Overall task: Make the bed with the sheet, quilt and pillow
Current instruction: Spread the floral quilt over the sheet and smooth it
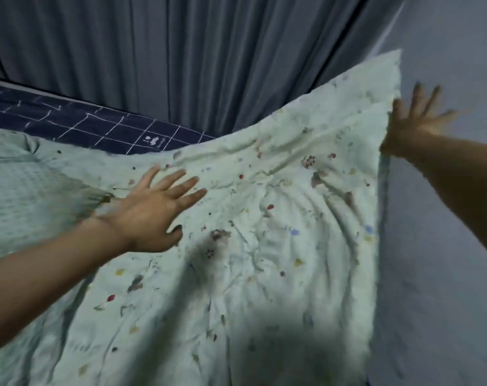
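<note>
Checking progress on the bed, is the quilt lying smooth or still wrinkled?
Wrinkled. The quilt is spread out but creased, under the flat left hand.

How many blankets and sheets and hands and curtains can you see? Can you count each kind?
Flowery green quilt: 1
Dark blue checked sheet: 1
Plain green textured cloth: 1
Grey curtain: 1
Hands: 2, the left hand and the right hand
Total: 6
</note>
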